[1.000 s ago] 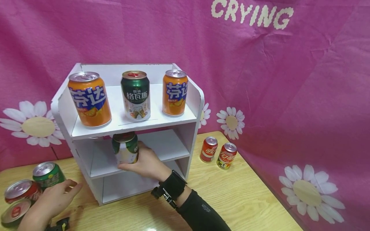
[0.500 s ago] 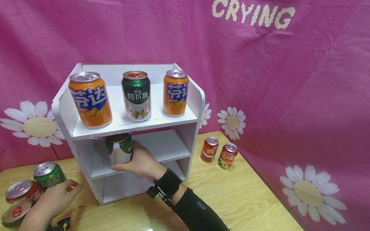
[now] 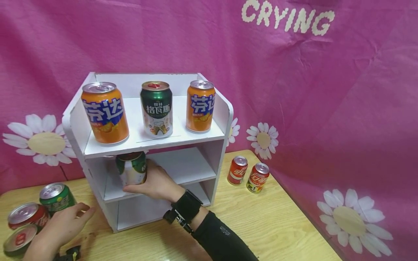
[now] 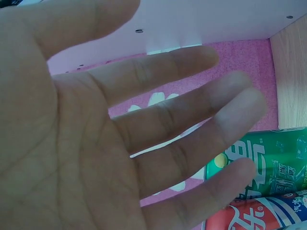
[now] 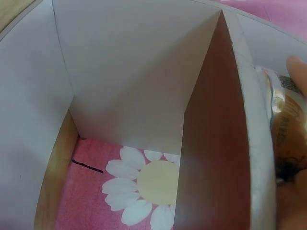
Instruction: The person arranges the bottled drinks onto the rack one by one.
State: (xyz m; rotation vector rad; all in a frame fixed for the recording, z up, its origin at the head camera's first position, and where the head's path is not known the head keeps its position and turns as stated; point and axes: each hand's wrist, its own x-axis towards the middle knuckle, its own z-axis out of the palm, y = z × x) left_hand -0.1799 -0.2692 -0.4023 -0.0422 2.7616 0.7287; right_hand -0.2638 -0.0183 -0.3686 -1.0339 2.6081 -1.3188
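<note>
In the head view my right hand (image 3: 157,182) grips a green and white drink can (image 3: 131,168) at the left of the white rack's (image 3: 153,144) middle shelf. The can stands upright, and the top board hides the back of its lid. At the right edge of the right wrist view, part of that can (image 5: 288,115) shows close by the shelf edge. My left hand (image 3: 66,222) hovers beside a green can (image 3: 56,197), a red can (image 3: 27,214) and a green-and-white can lying tilted (image 3: 20,239). Its fingers are spread and relaxed, with nothing in the palm (image 4: 96,143).
On the top shelf stand two orange cans, left (image 3: 106,114) and right (image 3: 200,107), with a green and white can (image 3: 157,110) between them. Two red cans (image 3: 237,170) stand on the wooden table (image 3: 261,221) to the right of the rack. A pink cloth (image 3: 310,108) hangs behind.
My right hand has slid leftward along the middle shelf with the green and white can. The left hand has stayed in place. The head view has shifted slightly.
</note>
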